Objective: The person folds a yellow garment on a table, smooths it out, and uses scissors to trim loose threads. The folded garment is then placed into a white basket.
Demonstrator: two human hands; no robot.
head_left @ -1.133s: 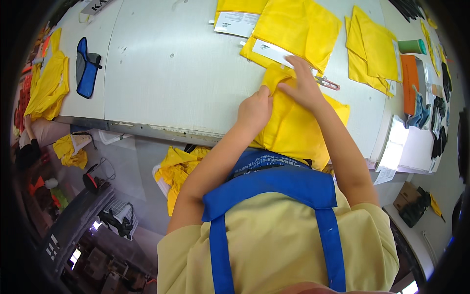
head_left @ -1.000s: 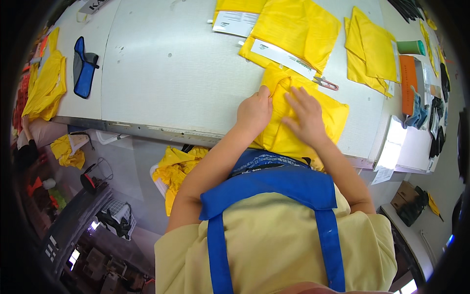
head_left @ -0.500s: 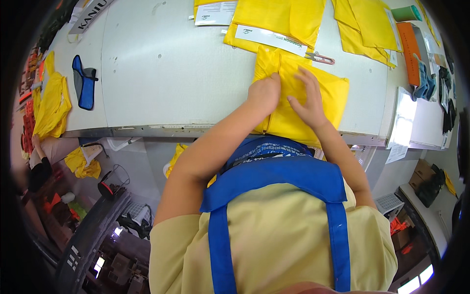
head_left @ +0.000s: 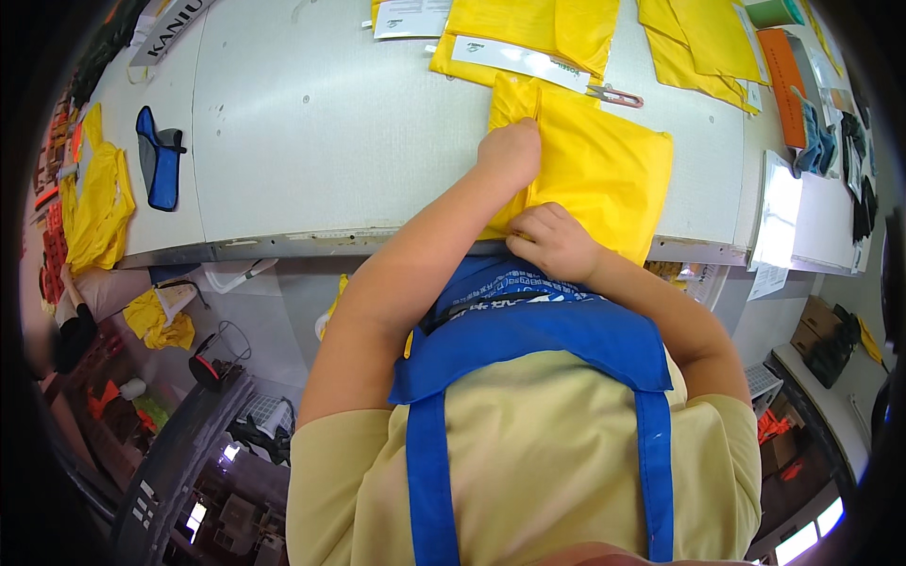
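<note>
You're pressing your left hand, fingers curled, on the folded yellow fabric piece while your right hand is pinching its overhanging near edge; loosen up and it could slide off

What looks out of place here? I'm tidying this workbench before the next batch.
A crumpled yellow cloth lies below the grey table, off the work surface. On the table, both hands press the yellow fabric piece, which lies flat.

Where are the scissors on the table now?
Head view: the scissors lie at upper right, on the grey table, just beyond the yellow cloth.
</note>
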